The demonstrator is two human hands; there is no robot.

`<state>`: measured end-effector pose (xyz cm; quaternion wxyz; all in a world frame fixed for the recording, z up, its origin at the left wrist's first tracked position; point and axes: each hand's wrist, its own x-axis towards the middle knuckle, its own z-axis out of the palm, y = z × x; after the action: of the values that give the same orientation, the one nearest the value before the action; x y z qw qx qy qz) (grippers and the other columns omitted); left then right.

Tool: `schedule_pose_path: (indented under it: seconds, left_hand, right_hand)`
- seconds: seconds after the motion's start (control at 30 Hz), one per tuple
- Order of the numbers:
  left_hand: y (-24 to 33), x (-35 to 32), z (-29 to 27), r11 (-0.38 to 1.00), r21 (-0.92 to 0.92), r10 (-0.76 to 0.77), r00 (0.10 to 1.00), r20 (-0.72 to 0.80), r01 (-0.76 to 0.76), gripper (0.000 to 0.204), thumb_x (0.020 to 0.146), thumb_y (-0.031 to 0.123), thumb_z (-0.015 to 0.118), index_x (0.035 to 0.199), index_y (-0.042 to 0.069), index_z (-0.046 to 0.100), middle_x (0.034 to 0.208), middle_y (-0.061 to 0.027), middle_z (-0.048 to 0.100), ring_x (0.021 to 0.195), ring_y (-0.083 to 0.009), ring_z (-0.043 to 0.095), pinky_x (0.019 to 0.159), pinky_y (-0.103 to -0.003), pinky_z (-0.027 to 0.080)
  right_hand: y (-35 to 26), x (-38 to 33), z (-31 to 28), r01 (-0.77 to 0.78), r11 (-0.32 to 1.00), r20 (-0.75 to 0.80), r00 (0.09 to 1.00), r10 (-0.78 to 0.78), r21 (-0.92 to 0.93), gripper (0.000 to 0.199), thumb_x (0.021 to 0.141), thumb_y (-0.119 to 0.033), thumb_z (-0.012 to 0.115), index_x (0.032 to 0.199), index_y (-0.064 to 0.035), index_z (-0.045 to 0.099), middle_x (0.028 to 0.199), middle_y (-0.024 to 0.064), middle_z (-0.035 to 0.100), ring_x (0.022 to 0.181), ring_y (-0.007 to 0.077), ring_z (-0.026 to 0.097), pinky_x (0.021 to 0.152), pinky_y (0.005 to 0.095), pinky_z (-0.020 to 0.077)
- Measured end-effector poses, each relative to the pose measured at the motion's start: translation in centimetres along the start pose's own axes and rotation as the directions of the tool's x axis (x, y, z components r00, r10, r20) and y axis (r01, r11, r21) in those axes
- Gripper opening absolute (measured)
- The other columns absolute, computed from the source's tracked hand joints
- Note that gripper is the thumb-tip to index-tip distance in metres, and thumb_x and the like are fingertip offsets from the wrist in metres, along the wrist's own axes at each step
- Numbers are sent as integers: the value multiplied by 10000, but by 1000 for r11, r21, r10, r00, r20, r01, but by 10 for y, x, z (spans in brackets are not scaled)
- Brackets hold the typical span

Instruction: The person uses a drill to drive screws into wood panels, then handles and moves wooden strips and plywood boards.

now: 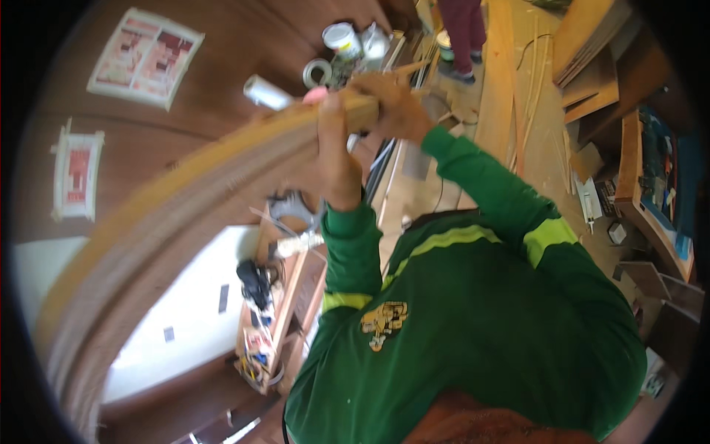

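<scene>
A person in a green long-sleeved shirt (473, 311) grips a long curved wooden strip (185, 192) with both hands. The left hand (336, 159) is wrapped around the strip near its far end, thumb up; the right hand (388, 100) closes over the very end just beside it. The strip sweeps from the hands down to the near left. Beyond lie a roll of tape (316, 72) and a white can (342, 38) on a dark wooden tabletop (244, 44). Planks (503, 74) cover the floor at far right.

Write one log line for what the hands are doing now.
left hand: gripping long curved wooden strip | right hand: gripping same strip near its end | sleeves: green | behind: brown wooden panel
</scene>
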<state>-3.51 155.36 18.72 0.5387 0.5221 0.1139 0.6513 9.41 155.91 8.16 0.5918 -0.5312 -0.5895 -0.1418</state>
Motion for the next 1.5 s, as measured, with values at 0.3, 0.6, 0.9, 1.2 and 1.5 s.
schedule_pose_path:
  seconds: [0.3, 0.6, 0.9, 1.2, 1.5]
  left_hand:
    - [76, 16, 11, 839, 133, 541, 836, -94, -528, 684, 742, 224, 747, 1290, 12, 396, 891, -84, 597, 843, -213, 595, 789, -384, 494]
    - [178, 14, -20, 641, 264, 760, 643, -91, -720, 445, 846, 355, 697, 1041, -19, 555, 753, -88, 531, 664, -220, 566, 621, -350, 475]
    - [283, 20, -75, 652, 324, 678, 718, 155, -686, 474, 869, 345, 640, 1066, -78, 564, 776, -170, 605, 657, -309, 640, 654, -430, 549]
    - [268, 38, -87, 609, 455, 667, 730, 148, -649, 444, 846, 275, 686, 1110, -65, 579, 870, -188, 626, 725, -314, 662, 685, -425, 576]
    - [259, 43, -86, 565, 530, 698, 709, 101, -632, 442, 824, 205, 732, 1154, -53, 594, 964, -207, 647, 792, -320, 683, 717, -421, 602]
  right_hand:
    - [-46, 55, -24, 164, 969, 55, 983, -177, 183, 444, 661, -61, 791, 1056, -74, 589, 960, 87, 629, 909, 319, 645, 786, 397, 532]
    - [-149, 54, -21, 261, 943, 87, 955, -283, 206, 342, 680, -166, 719, 988, -90, 590, 888, 46, 575, 808, 228, 642, 697, 373, 528]
    - [-242, 60, -28, 328, 898, 106, 922, -371, 294, 287, 759, -226, 684, 908, -4, 582, 841, 57, 574, 775, 212, 628, 630, 357, 498]
    - [-352, 94, 17, 68, 935, 62, 994, -95, 348, 312, 765, -215, 666, 918, 51, 603, 865, 111, 594, 757, 230, 606, 592, 399, 470]
    - [-355, 123, -31, 281, 882, 94, 936, -339, 378, 251, 883, -281, 594, 880, -31, 617, 850, 132, 662, 679, 241, 694, 438, 414, 563]
